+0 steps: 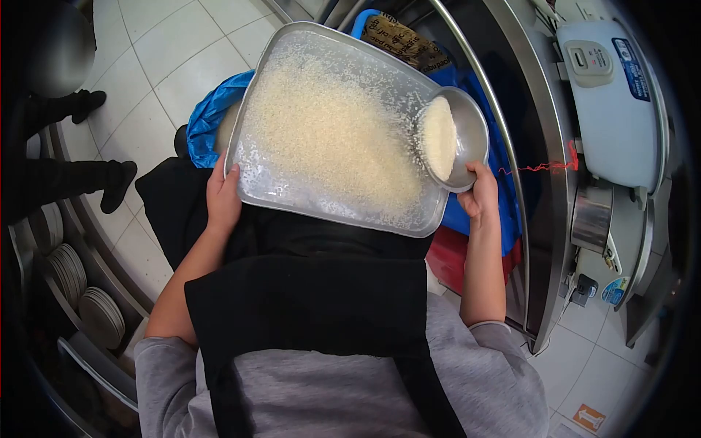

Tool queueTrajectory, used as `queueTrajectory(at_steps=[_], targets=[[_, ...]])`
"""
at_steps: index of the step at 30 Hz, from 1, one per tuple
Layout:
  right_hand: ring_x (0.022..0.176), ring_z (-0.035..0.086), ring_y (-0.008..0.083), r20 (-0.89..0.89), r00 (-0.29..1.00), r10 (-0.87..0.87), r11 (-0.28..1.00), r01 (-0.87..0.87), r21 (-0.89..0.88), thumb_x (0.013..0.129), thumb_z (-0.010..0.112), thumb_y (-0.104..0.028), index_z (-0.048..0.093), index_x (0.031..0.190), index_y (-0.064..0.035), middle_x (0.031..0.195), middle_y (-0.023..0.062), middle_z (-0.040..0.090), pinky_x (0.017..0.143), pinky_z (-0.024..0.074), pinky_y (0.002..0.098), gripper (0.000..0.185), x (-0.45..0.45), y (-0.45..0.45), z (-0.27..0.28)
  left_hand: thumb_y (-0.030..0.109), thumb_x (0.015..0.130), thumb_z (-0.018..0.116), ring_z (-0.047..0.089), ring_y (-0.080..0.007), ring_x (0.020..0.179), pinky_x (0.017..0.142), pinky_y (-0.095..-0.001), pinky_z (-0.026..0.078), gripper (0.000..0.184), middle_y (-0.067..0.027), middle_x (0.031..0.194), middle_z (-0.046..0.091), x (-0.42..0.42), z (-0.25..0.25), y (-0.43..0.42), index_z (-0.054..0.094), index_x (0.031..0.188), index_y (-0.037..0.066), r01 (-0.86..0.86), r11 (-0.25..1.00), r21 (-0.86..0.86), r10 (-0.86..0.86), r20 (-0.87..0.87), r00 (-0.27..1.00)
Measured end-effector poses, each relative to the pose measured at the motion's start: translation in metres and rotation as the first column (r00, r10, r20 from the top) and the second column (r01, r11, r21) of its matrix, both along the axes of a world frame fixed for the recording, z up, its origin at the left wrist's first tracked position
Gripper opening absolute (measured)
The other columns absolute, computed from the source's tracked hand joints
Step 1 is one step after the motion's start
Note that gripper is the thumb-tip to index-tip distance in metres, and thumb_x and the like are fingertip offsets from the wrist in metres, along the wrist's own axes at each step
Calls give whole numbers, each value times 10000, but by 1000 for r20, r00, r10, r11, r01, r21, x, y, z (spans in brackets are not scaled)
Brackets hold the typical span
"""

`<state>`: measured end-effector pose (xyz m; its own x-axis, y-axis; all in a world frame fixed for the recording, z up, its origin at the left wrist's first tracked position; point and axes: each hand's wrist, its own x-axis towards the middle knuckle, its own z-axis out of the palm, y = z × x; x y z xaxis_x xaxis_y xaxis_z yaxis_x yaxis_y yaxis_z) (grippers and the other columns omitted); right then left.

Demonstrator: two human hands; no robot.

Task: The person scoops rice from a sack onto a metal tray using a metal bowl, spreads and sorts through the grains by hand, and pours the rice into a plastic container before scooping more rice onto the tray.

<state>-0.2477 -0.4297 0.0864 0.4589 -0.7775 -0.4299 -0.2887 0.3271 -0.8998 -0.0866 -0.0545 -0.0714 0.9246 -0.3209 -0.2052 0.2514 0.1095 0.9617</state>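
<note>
**Tray (274, 191) across the lap, bowl (473, 135) tipped at its right end**

Watching from afar through the head view, I had my two hands well apart, each closed on its own piece of metalware. The left hand (224, 197) gripped the tray's left edge, thumb over the rim; I judged this steadied the wide pan, which seemed to lean on the black apron (307, 299) over the lap. The right hand (482, 186) clasped the bowl by its near rim, thumb on top, and held it tilted at the tray's right end, apparently so that its mouth faced inward and any stray grains would land in the pan.

The rice (328, 124) lay spread over much of the tray, with a further heap inside the bowl. It looked dry, pale and creamy, thickest around the middle and thinning to scattered grains over bare, scuffed metal near the edges. Toward the bowl it blurred, so I could not make out single grains there. Beyond the tray's left edge, an open blue bag (208, 117) stood above the tiled floor (175, 51).
</note>
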Motion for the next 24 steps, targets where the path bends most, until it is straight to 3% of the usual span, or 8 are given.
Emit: queueTrajectory(at_steps=[1, 6, 9, 13, 16, 19, 23, 24], targets=[[868, 619, 238, 40, 996, -81, 995, 78, 63, 829, 437, -38, 459, 1172, 13, 1041, 151, 572, 683, 539, 332, 347, 1, 4, 0, 85, 924, 450, 513, -145, 1047, 914, -258, 391, 413, -115, 1176, 550, -1, 1, 1, 405, 1311, -51, 0, 1000, 1, 0, 5, 1000], [889, 617, 250, -43, 994, 99, 989, -103, -105, 818, 436, -25, 454, 1190, 2, 1047, 145, 570, 709, 538, 336, 374, -1, -2, -2, 91, 925, 451, 512, -143, 1050, 916, -257, 389, 410, -113, 1178, 549, 1, -5, 2, 410, 1307, -52, 13, 1000, 0, -13, 6, 1000], [879, 617, 236, 27, 997, -67, 996, 66, 61, 821, 431, -30, 459, 1189, 6, 1042, 143, 573, 694, 536, 324, 371, -2, 2, -4, 86, 927, 441, 508, -148, 1068, 933, -261, 381, 421, -116, 1205, 533, 0, -9, 6, 391, 1323, -49, 17, 1000, 13, -17, -11, 1000], [884, 612, 231, -49, 995, 82, 989, -88, -120, 824, 431, -35, 470, 1181, 10, 1032, 139, 580, 701, 528, 342, 363, -2, -2, 0, 80, 927, 431, 507, -155, 1082, 947, -265, 374, 430, -121, 1228, 519, 1, -5, 3, 378, 1335, -45, 37, 999, -15, -37, -25, 999], [911, 602, 237, 53, 995, -83, 993, 78, 83, 820, 433, -30, 475, 1174, 12, 1045, 141, 574, 740, 520, 356, 359, -1, 2, -3, 93, 926, 446, 517, -146, 1048, 922, -263, 387, 412, -112, 1174, 551, -1, -1, 2, 407, 1310, -50, -3, 1000, 20, 3, 20, 1000], [941, 589, 243, 8, 998, 64, 983, -61, -171, 815, 440, -24, 471, 1188, 14, 1082, 150, 561, 777, 508, 364, 377, -6, -2, -4, 91, 927, 444, 515, -148, 1052, 923, -263, 387, 413, -113, 1178, 549, -1, -2, 2, 404, 1313, -50, 8, 1000, 25, -9, 35, 999], [978, 579, 252, 69, 996, -54, 996, 50, 70, 814, 434, -24, 454, 1216, 27, 1119, 162, 549, 810, 495, 358, 405, -8, 0, -8, 93, 927, 444, 515, -151, 1055, 924, -263, 386, 416, -116, 1181, 548, -2, -1, 3, 400, 1314, -52, -1, 999, 40, 0, 25, 1000], [972, 581, 251, 56, 998, 13, 997, -9, -77, 814, 432, -24, 457, 1210, 29, 1110, 161, 553, 808, 494, 352, 400, -7, 0, -8, 92, 928, 443, 514, -152, 1056, 923, -263, 386, 415, -116, 1183, 547, -2, -2, 4, 400, 1314, -54, 1, 999, 49, -3, 28, 1000]])
